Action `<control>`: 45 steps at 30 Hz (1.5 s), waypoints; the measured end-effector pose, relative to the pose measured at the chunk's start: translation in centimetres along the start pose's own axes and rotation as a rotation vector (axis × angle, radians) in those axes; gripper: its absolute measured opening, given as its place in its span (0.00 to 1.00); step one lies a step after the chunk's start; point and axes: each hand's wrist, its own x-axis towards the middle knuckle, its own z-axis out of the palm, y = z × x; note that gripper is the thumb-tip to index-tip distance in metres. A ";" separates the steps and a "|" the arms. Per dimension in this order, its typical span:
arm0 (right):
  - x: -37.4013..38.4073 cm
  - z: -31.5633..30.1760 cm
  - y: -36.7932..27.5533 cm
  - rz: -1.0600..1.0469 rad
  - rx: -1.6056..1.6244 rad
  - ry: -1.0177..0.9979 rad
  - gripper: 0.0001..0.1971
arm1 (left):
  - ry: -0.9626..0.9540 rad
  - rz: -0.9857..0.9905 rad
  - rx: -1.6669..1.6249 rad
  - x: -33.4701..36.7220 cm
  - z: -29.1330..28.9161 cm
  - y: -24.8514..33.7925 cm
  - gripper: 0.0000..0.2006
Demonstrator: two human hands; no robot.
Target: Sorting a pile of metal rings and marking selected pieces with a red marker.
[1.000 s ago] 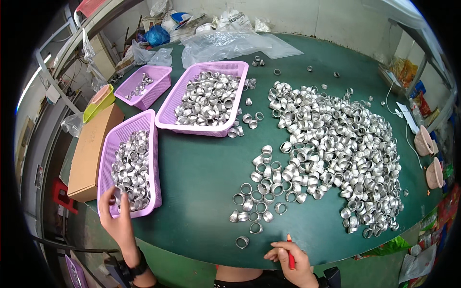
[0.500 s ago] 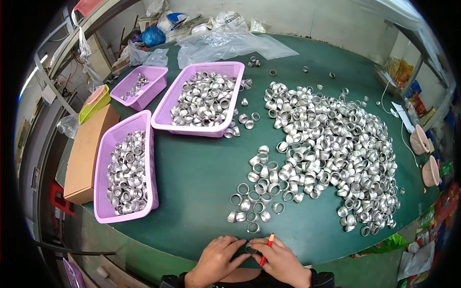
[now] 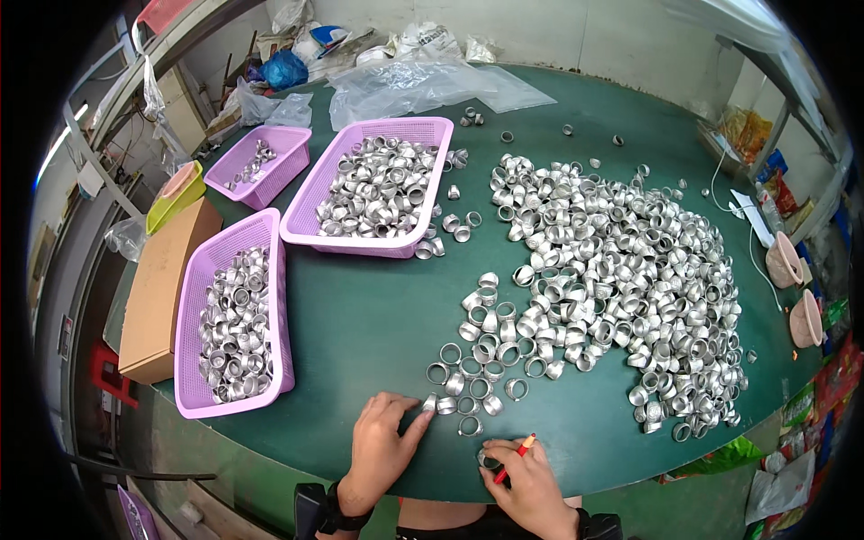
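My left hand point(image 3: 382, 447) reaches to the near left edge of the loose rings. Its thumb and forefinger close on a silver metal ring point(image 3: 430, 403) at the table. My right hand point(image 3: 526, 486) rests near the table's front edge, with a red pencil point(image 3: 515, 457) held slanting up between its fingers. The same hand's fingertips grip another metal ring point(image 3: 487, 460), partly hidden by them. Between and beyond the hands lie several loose rings point(image 3: 480, 388), spilling from a large pile of rings point(image 3: 621, 270) on the right.
To the left stand a near purple basket point(image 3: 286, 346) and a larger purple basket point(image 3: 443, 148), both holding many rings. A small purple basket point(image 3: 292, 162), a cardboard box point(image 3: 162, 297) and a yellow-green basket point(image 3: 175, 200) sit behind. Clear plastic sheeting point(image 3: 423, 90) lies across the far green table point(image 3: 360, 333).
My hands, together at the front edge before, have parted. The left hand has moved left and forward to a loose ring; the right has shifted slightly right, keeping the pencil and a ring.
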 end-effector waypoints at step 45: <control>-2.0 -0.4 -0.3 0.424 1.366 0.100 0.14 | -0.290 -0.693 -1.696 -4.8 -0.1 5.5 0.15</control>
